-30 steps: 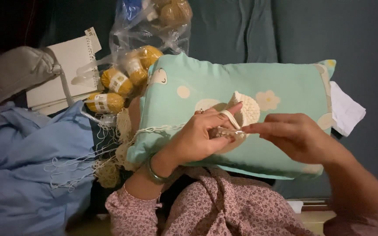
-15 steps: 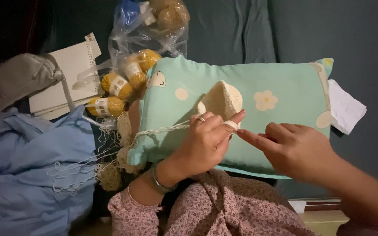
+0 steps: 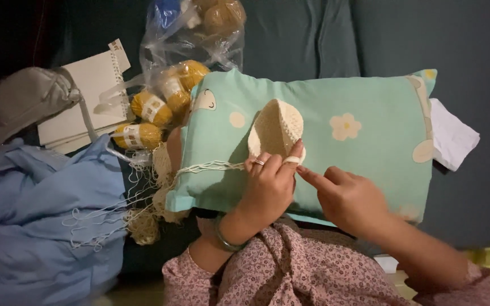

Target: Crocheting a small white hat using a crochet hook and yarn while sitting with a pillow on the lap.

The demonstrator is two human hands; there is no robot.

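My left hand [image 3: 267, 187] holds a cream crocheted piece [image 3: 276, 127] upright on a mint-green pillow [image 3: 364, 102] with flower prints. A strand of cream yarn [image 3: 211, 167] runs left from that hand across the pillow's edge, and a loop of it wraps one finger. My right hand [image 3: 344, 195] sits just to the right, its index finger pointing at the lower edge of the crocheted piece; whether it holds a hook is hidden. Both sleeves are pink with a floral print, and a bangle circles the left wrist.
Yellow yarn balls [image 3: 151, 107] lie in a clear plastic bag [image 3: 194, 34] at the pillow's upper left. A white spiral notepad [image 3: 94, 85] and a grey cap [image 3: 21, 99] lie further left. Blue cloth [image 3: 35, 221] with loose cream yarn fills the lower left. A white cloth [image 3: 452, 136] sits at the right.
The crocheted piece has been turned from lying flat to standing upright in my left hand. My right hand has drawn back a little from it.
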